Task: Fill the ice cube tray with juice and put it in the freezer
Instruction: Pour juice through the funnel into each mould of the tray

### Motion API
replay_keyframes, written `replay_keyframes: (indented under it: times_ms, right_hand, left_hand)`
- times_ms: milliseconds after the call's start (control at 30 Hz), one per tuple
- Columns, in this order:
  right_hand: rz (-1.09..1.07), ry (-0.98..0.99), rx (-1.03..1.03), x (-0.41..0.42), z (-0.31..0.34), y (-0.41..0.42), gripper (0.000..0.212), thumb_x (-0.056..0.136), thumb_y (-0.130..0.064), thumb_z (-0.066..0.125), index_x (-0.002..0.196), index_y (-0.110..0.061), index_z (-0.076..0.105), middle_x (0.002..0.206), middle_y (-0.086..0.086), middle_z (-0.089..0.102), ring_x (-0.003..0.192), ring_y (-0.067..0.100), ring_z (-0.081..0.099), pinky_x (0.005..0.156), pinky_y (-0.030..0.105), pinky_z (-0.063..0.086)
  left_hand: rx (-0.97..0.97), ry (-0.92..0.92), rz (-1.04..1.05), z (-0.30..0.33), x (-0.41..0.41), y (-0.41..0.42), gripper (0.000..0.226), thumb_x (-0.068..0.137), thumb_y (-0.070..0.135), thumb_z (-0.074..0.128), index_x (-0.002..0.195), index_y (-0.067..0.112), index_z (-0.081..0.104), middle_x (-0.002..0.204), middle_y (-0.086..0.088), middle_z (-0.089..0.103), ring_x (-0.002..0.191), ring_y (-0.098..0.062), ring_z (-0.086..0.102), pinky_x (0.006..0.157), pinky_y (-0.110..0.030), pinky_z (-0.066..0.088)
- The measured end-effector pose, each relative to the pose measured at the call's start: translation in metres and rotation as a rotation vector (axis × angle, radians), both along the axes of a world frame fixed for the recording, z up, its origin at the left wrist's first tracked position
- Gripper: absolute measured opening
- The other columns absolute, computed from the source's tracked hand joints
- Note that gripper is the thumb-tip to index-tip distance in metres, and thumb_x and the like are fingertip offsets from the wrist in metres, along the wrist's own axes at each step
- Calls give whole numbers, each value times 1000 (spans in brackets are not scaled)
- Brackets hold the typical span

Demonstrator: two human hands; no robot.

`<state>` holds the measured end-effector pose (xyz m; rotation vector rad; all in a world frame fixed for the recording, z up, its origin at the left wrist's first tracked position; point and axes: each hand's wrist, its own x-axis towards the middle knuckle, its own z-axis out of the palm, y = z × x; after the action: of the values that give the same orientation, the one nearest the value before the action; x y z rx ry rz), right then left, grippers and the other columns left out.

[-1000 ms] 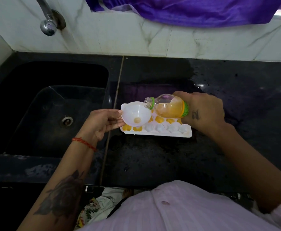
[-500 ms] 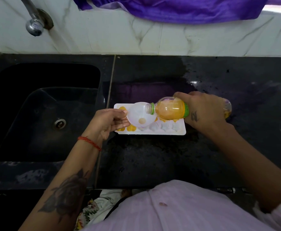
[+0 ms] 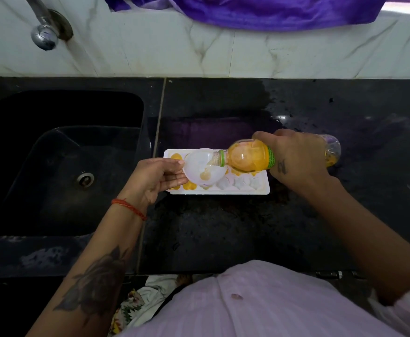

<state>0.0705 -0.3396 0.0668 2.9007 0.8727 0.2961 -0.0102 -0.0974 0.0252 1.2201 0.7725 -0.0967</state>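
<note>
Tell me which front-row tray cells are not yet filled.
The three star-shaped cells at the front row's right end of the ice cube tray: they look white, while the cells further left hold orange juice.

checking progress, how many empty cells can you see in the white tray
3, all in the near row of the white plastic ice cube tray at its right end: and. The translucent white funnel and the orange juice bottle may hide others.
</note>
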Motion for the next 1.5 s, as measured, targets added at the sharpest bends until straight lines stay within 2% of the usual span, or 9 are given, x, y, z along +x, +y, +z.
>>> replay_keyframes:
  times_ms: [167, 400, 633, 833, 1067, 1267, 1500]
  right_hand:
    - [3, 45, 60, 1, -2, -2, 47, 78, -22, 62, 123, -33, 50, 99, 5, 64, 89, 32, 62, 62, 29, 32]
    - [-20, 83, 140, -1, 0, -7, 48, 78, -37, 67, 122, -40, 50, 98, 1, 65, 91, 30, 62, 65, 30, 34]
    - [-24, 94, 173, -2, 9, -19, 54, 77, -35, 67, 128, -35, 49, 104, 6, 66, 95, 35, 61, 69, 34, 36]
    - [-59, 55, 137, -4, 8, -23, 49, 79, -28, 65, 125, -35, 51, 101, 6, 66, 90, 35, 62, 64, 31, 32]
    - [-59, 26, 62, -4, 1, -26, 49, 82, -19, 62, 128, -31, 49, 104, 9, 64, 93, 33, 61, 67, 31, 33]
    - [-53, 1, 31, -3, 2, -26, 49, 84, -21, 61, 130, -31, 47, 107, 9, 64, 97, 32, 61, 68, 31, 30]
    - [-58, 20, 35, -2, 3, -25, 52, 82, -20, 62, 130, -31, 46, 107, 9, 63, 96, 32, 61, 69, 30, 30]
  left_hand:
    - [-2, 3, 3, 1, 0, 1, 6, 78, -3, 67, 82, -3, 63, 57, -10, 70, 54, -21, 70, 49, -25, 56]
    - [-8, -9, -3, 6, 2, 0, 4, 80, -3, 65, 83, -2, 63, 58, -9, 71, 55, -19, 70, 49, -24, 56]
    - [-14, -36, -54, 10, 9, -9, 2, 82, -2, 63, 81, -2, 64, 60, -10, 71, 58, -19, 71, 53, -24, 57]
    - [-6, -23, -76, 9, 14, -20, 2, 82, -2, 63, 81, -1, 64, 58, -9, 70, 55, -18, 70, 51, -23, 56]
    - [20, 6, -72, 6, 16, -25, 4, 81, -2, 65, 84, -3, 63, 73, -17, 66, 53, -20, 69, 49, -23, 56]
    - [13, 16, -77, 5, 17, -24, 4, 80, -2, 66, 83, -3, 63, 56, -9, 69, 52, -20, 69, 48, -23, 55]
    - [9, 15, -72, 6, 16, -25, 3, 80, -2, 66, 80, -2, 62, 57, -11, 69, 52, -20, 69, 49, -24, 56]
